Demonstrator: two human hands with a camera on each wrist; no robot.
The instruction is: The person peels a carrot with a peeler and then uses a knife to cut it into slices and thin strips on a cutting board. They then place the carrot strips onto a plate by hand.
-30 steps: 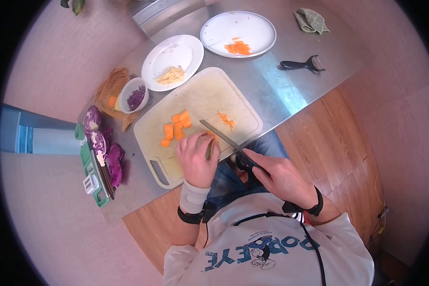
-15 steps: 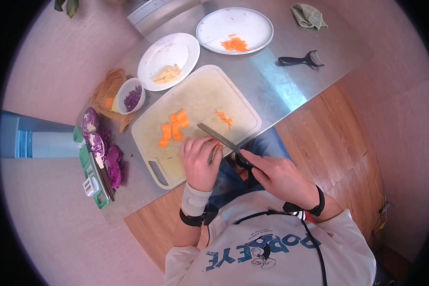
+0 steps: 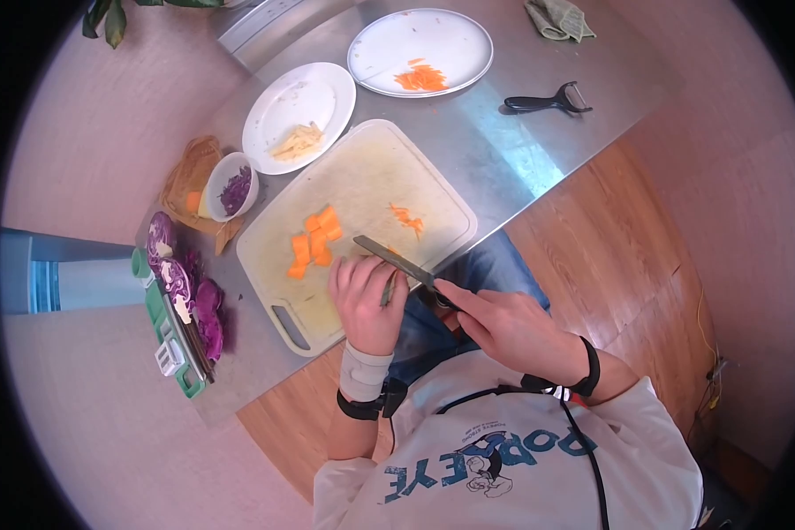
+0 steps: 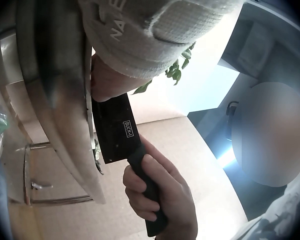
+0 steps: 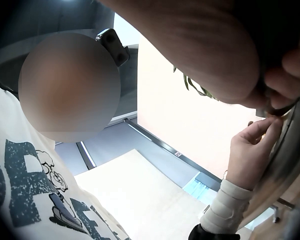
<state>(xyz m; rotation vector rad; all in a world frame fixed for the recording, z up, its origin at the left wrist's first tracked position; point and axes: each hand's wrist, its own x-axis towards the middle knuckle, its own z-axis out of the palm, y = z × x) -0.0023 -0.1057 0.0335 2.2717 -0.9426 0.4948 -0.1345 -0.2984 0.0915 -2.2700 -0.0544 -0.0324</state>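
At the near edge of the cutting board, my left hand has its fingers curled over a piece of carrot, mostly hidden beneath them. My right hand grips the dark handle of a kitchen knife. In the left wrist view, the knife's broad black blade lies close by the left fingers. The blade slants across the board beside the left fingertips in the head view. Several orange carrot chunks sit left of the blade, and thin carrot shreds lie to its right.
Beyond the board stand a white plate with pale strips, an oval plate with carrot shreds and a bowl of shredded purple cabbage. A wicker basket, cut cabbage and a green slicer are left; a peeler is right.
The head view has shifted a little, so the board and plates appear further left. Both hands stay near the board's edge, the blade still beside the left fingertips. Chunks and shreds look unchanged.
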